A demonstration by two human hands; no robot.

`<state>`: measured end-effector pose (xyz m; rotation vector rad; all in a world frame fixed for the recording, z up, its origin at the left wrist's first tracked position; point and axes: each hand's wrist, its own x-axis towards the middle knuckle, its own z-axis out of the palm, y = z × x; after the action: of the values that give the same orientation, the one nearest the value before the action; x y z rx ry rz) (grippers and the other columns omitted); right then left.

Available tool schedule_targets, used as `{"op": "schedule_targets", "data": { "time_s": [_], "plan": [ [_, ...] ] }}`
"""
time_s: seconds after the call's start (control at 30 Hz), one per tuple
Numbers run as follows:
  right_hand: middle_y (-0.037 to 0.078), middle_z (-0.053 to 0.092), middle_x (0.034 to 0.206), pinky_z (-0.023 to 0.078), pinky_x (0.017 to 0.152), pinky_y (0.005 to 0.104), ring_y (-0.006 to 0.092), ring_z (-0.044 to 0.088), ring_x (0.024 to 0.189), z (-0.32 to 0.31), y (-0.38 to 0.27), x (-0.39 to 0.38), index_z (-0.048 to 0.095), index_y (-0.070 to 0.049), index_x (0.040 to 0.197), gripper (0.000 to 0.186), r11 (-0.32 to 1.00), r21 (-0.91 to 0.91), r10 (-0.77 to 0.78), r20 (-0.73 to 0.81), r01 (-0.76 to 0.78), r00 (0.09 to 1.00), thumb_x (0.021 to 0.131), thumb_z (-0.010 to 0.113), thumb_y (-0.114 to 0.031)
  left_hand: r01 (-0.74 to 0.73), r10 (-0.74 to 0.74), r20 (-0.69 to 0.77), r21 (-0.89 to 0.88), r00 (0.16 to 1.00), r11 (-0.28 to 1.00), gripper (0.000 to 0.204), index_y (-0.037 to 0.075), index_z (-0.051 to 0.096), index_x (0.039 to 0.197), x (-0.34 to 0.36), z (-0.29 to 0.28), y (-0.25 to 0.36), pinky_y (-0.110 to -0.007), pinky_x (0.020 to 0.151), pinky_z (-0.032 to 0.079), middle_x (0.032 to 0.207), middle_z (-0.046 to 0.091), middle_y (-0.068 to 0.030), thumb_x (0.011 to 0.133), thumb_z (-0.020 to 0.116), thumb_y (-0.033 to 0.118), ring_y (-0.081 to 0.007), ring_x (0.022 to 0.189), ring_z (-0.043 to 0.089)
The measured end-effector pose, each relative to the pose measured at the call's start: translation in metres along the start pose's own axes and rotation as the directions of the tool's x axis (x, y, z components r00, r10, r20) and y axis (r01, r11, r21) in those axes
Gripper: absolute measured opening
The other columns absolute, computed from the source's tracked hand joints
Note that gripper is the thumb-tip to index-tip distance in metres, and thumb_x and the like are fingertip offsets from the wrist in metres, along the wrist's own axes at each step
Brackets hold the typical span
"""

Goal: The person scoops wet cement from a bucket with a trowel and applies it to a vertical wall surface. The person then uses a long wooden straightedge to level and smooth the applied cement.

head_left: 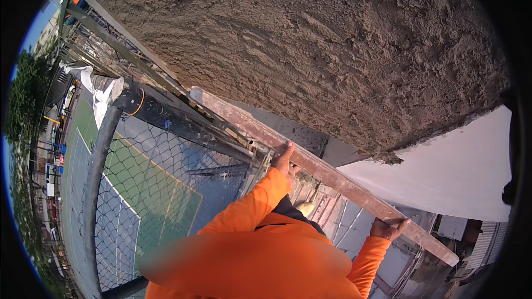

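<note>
A long reddish-brown straightedge board (338, 180) slants across the view from upper left to lower right. My left hand (285, 161) grips it near its middle, with the thumb over the upper edge. Closer to the lower right end, my right hand (389, 229) holds the lower edge with its fingers curled under. Beyond the board stands a wall face covered in rough wet-looking mortar (310, 50). The board's far left end lies close to the mortar's lower edge; whether it touches there I cannot tell.
To the left is a dark pipe frame (93, 188) with chain-link mesh, above a green and blue sports court (149, 199). White cloth (100, 97) is tied at its corner. Planks (327, 210) lie beneath me. A smooth white wall (443, 166) adjoins the mortar at right.
</note>
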<state>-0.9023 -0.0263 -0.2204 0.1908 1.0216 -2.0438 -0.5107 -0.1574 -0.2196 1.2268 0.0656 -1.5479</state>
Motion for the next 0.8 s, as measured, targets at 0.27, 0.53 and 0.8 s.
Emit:
{"op": "schedule_targets", "data": {
  "time_s": [0.27,0.53,0.8],
  "plan": [
    [0.009,0.064,0.129,0.046,0.106,0.0571,0.0317,0.057,0.126,0.0,-0.048,0.104,0.055,-0.01,0.134,0.057,0.998,-0.049,-0.052,-0.129,0.046,0.99,0.093,0.069,-0.048,-0.108,0.098,-0.183,-0.044,0.978,0.993,0.056,0.021,0.06,0.126,0.133,-0.076,0.089,-0.046,0.089,0.053,0.102,0.063,-0.0021,0.084,0.081,0.051,-0.0204,0.085,0.059],
    [-0.006,0.07,0.105,0.044,0.103,0.0492,0.0227,0.058,0.116,0.03,0.152,0.123,0.073,-0.02,0.099,0.023,0.915,-0.195,0.336,-0.121,-0.354,0.934,0.093,0.071,-0.043,-0.191,0.133,-0.369,-0.125,0.92,0.974,0.053,0.02,0.059,0.12,0.289,-0.15,0.202,-0.049,0.077,0.059,0.107,0.063,-0.0065,0.086,0.074,0.059,-0.0288,0.09,0.063],
    [-0.006,0.065,0.096,0.043,0.105,0.0517,0.0238,0.059,0.099,0.111,0.238,0.148,0.067,-0.022,0.093,0.022,0.864,-0.327,0.377,-0.088,-0.384,0.922,0.095,0.067,-0.043,-0.284,0.282,-0.424,0.06,0.861,0.957,0.046,0.018,0.059,0.116,0.415,-0.181,0.266,-0.049,0.074,0.057,0.099,0.059,-0.0054,0.092,0.065,0.057,-0.0263,0.082,0.057]
  ]
}}
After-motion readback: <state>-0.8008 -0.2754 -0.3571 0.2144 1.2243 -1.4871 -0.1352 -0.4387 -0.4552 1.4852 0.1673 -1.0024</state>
